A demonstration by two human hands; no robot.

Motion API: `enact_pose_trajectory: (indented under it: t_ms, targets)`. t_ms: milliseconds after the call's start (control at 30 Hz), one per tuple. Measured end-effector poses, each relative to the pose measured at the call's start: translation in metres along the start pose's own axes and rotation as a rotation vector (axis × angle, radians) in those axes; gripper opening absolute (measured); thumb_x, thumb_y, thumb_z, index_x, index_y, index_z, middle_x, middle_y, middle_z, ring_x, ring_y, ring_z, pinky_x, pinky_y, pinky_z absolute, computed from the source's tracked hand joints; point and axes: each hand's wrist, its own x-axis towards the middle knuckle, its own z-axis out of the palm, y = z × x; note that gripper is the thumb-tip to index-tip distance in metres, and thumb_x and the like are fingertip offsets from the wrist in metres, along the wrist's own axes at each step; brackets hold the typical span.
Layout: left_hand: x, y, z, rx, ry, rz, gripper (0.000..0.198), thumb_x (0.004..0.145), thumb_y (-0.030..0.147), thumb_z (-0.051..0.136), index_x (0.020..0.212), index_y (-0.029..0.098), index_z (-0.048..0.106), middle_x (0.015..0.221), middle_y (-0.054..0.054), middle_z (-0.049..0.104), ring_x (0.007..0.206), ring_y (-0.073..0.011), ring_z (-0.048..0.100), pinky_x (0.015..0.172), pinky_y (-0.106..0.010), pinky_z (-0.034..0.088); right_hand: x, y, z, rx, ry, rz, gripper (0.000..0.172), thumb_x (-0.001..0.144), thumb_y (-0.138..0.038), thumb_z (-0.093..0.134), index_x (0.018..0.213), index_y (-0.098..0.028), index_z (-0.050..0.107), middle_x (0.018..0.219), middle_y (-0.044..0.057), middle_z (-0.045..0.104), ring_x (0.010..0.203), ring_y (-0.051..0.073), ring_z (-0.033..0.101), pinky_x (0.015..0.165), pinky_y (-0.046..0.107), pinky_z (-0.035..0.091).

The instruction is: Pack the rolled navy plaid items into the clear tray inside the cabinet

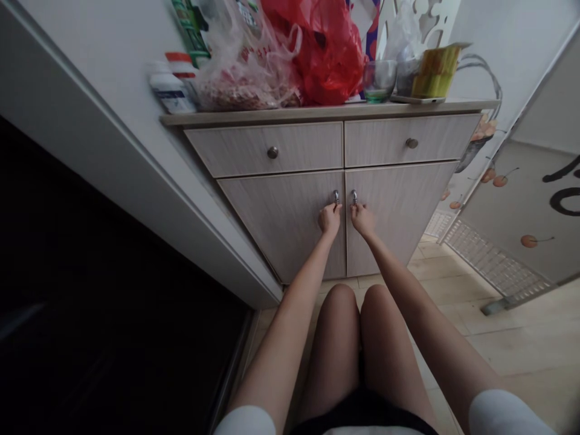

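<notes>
A low wooden cabinet (pixel 281 223) stands in front of me with two drawers above two closed doors. My left hand (pixel 329 219) is closed on the metal knob (pixel 336 196) of the left door. My right hand (pixel 362 218) grips the knob (pixel 354 196) of the right door (pixel 399 211). Both arms reach straight forward over my knees, and I am crouched low before the cabinet.
On the cabinet top sit a red plastic bag (pixel 330 51), a clear bag of food (pixel 247 66), white bottles (pixel 170 87), a glass (pixel 379 80) and a yellow box (pixel 437 72). A dark opening (pixel 90 314) lies to the left, a patterned sliding door (pixel 521 205) to the right.
</notes>
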Motion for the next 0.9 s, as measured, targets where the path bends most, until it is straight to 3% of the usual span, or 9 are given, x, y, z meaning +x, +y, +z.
enact_pose_trajectory:
  t_ms: [300, 533, 733, 833, 900]
  targets:
    - [0.008, -0.007, 0.007, 0.008, 0.020, 0.024, 0.031, 0.100, 0.037, 0.053, 0.095, 0.018, 0.076, 0.097, -0.014, 0.077, 0.083, -0.0224, 0.067, 0.068, -0.030, 0.033, 0.010, -0.006, 0.006, -0.057, -0.007, 0.031, 0.050, 0.107, -0.043, 0.025, 0.135, -0.022, 0.060, 0.128, 0.017, 0.061, 0.104, 0.025, 0.066, 0.090, 0.037, 0.048]
    - [0.012, -0.011, 0.015, -0.049, 0.066, 0.043, 0.028, 0.098, 0.035, 0.055, 0.089, 0.018, 0.076, 0.091, -0.014, 0.076, 0.080, -0.0228, 0.066, 0.069, -0.030, 0.036, 0.013, -0.001, 0.011, 0.050, 0.010, 0.027, 0.047, 0.106, -0.043, 0.030, 0.132, -0.020, 0.062, 0.125, 0.017, 0.062, 0.103, 0.027, 0.066, 0.091, 0.040, 0.049]
    - [0.014, -0.014, 0.009, -0.320, 0.040, 0.055, 0.020, 0.091, 0.027, 0.063, 0.083, 0.014, 0.075, 0.087, -0.012, 0.075, 0.084, -0.0226, 0.067, 0.075, -0.029, 0.045, 0.018, 0.011, 0.016, 0.418, 0.073, -0.020, 0.044, 0.100, -0.046, 0.044, 0.120, -0.013, 0.065, 0.114, 0.019, 0.066, 0.107, 0.027, 0.063, 0.095, 0.040, 0.047]
    - [-0.005, -0.025, 0.000, -0.518, 0.120, 0.009, 0.023, 0.090, 0.033, 0.063, 0.085, 0.015, 0.074, 0.090, -0.012, 0.075, 0.087, -0.0217, 0.069, 0.080, -0.030, 0.050, 0.006, 0.024, 0.013, 0.708, 0.130, -0.024, 0.053, 0.092, -0.063, 0.050, 0.108, -0.014, 0.064, 0.102, 0.015, 0.068, 0.097, 0.024, 0.064, 0.087, 0.036, 0.049]
    - [-0.025, -0.037, -0.008, -0.658, 0.104, -0.079, 0.037, 0.092, 0.047, 0.058, 0.081, 0.015, 0.072, 0.082, -0.011, 0.074, 0.075, -0.0194, 0.069, 0.072, -0.030, 0.052, -0.011, 0.035, 0.008, 0.874, 0.093, -0.014, 0.060, 0.085, -0.075, 0.050, 0.095, -0.017, 0.062, 0.087, 0.009, 0.066, 0.082, 0.020, 0.063, 0.076, 0.032, 0.050]
